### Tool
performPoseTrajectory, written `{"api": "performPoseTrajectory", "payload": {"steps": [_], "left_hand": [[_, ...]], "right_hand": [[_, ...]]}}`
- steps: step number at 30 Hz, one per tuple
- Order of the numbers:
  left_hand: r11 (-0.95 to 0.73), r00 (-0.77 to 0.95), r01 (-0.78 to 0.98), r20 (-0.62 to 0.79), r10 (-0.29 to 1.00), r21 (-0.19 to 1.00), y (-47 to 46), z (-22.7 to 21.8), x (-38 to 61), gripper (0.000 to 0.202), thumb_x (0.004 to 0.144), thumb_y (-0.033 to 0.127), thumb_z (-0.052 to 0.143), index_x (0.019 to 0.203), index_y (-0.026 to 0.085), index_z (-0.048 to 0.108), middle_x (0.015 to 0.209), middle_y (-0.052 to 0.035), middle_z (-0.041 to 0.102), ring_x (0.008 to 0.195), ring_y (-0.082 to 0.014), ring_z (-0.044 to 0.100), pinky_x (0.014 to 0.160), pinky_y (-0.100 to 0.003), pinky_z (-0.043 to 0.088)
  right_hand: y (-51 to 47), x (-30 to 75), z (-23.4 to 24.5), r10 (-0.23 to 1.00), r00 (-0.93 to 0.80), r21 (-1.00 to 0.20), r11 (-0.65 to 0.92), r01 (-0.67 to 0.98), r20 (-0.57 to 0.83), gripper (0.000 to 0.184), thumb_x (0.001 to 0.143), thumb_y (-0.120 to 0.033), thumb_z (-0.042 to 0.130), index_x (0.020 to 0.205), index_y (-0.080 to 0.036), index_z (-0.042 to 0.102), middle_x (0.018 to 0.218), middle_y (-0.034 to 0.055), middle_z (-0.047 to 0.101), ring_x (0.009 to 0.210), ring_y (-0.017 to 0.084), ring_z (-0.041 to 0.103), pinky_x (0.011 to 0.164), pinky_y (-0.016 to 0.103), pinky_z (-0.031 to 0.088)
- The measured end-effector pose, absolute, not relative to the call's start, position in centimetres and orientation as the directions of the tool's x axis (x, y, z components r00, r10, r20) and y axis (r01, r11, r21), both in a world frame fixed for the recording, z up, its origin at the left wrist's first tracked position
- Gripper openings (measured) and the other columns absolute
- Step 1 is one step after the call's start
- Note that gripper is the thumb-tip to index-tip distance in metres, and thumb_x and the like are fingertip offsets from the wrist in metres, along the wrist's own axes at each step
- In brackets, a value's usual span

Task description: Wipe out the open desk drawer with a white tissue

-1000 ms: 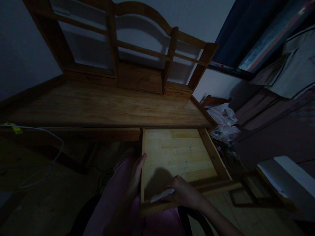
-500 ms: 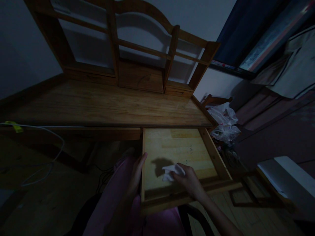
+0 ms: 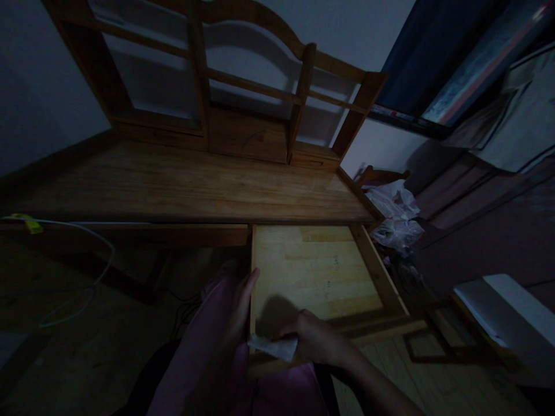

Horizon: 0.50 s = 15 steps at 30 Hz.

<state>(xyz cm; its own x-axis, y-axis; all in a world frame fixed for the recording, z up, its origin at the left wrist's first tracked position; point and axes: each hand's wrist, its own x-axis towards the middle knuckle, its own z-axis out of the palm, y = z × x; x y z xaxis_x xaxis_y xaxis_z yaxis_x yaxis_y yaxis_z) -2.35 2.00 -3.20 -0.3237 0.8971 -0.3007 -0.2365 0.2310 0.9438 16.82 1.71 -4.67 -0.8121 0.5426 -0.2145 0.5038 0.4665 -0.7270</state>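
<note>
A pulled-out wooden drawer (image 3: 312, 271) juts from the desk, its pale bottom bare apart from small dark marks. My left hand (image 3: 243, 303) grips the drawer's left side wall, thumb over the top edge; its other fingers are mostly hidden. In my right hand (image 3: 312, 338) is a crumpled white tissue (image 3: 275, 348), pinched and held at the drawer's front left corner, over the front wall. The right hand's shadow falls on the drawer bottom.
The wooden desk top (image 3: 225, 185) carries a shelf unit (image 3: 249, 136) at the back. A white cable (image 3: 102, 237) loops at the left. Plastic bags (image 3: 394, 202) hang at the right, near a stool (image 3: 451, 329). Pink-clad legs (image 3: 191, 346) are below the desk.
My right hand has moved the tissue from the drawer bottom toward me and left, onto the front left corner. My left hand stays on the side wall.
</note>
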Motion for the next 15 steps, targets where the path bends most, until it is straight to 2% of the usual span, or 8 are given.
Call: {"api": "performPoseTrajectory", "payload": {"steps": [4, 7, 10, 12, 15], "left_hand": [[0.212, -0.328, -0.224, -0.278, 0.903, 0.951, 1.8, -2.2, -2.4, 0.028, 0.075, 0.043, 0.065, 0.074, 0.017, 0.075, 0.081, -0.0081, 0.078, 0.074, -0.0259, 0.069, 0.068, -0.031, 0.050], [0.199, -0.359, -0.231, -0.274, 0.892, 0.952, 1.5, -1.1, -2.3, 0.025, 0.073, 0.041, 0.068, 0.073, 0.017, 0.074, 0.081, -0.0076, 0.078, 0.074, -0.0254, 0.069, 0.067, -0.029, 0.049], [0.232, -0.304, -0.285, -0.318, 0.898, 0.930, 1.3, -0.7, -2.3, 0.032, 0.071, 0.043, 0.071, 0.085, 0.015, 0.076, 0.086, -0.0091, 0.078, 0.078, -0.0271, 0.070, 0.066, -0.030, 0.050], [0.260, -0.285, -0.357, -0.370, 0.884, 0.897, 1.4, -1.3, -2.3, 0.038, 0.070, 0.046, 0.073, 0.089, 0.013, 0.076, 0.086, -0.0107, 0.078, 0.077, -0.0279, 0.071, 0.066, -0.031, 0.051], [0.262, -0.262, -0.447, -0.406, 0.876, 0.855, 1.7, -3.2, -2.3, 0.047, 0.070, 0.051, 0.072, 0.093, 0.011, 0.075, 0.091, -0.0121, 0.078, 0.082, -0.0289, 0.072, 0.071, -0.033, 0.054]], "right_hand": [[1.5, 16.7, -4.8, 0.576, -0.793, -0.658, 0.522, 0.542, -0.196, 0.025, 0.077, -0.017, 0.069, 0.099, -0.027, 0.076, 0.094, 0.0013, 0.078, 0.084, 0.018, 0.071, 0.073, 0.024, 0.044], [1.7, 16.9, -5.3, 0.650, -0.740, -0.650, 0.489, 0.582, -0.174, 0.026, 0.076, -0.019, 0.070, 0.100, -0.026, 0.076, 0.092, 0.0023, 0.078, 0.081, 0.018, 0.071, 0.071, 0.024, 0.044], [2.5, 17.6, -5.4, 0.803, -0.580, -0.719, 0.324, 0.616, -0.135, 0.021, 0.079, -0.026, 0.069, 0.098, -0.020, 0.075, 0.089, 0.0044, 0.077, 0.076, 0.019, 0.069, 0.067, 0.025, 0.046], [3.3, 18.3, -5.2, 0.887, -0.447, -0.797, 0.186, 0.574, -0.115, 0.027, 0.085, -0.035, 0.064, 0.102, -0.017, 0.074, 0.090, 0.0051, 0.076, 0.076, 0.019, 0.068, 0.065, 0.025, 0.048], [4.0, 19.4, -4.5, 0.932, -0.347, -0.848, 0.094, 0.521, -0.110, 0.037, 0.087, -0.043, 0.061, 0.108, -0.015, 0.072, 0.093, 0.0054, 0.076, 0.081, 0.021, 0.067, 0.068, 0.027, 0.049]]}}
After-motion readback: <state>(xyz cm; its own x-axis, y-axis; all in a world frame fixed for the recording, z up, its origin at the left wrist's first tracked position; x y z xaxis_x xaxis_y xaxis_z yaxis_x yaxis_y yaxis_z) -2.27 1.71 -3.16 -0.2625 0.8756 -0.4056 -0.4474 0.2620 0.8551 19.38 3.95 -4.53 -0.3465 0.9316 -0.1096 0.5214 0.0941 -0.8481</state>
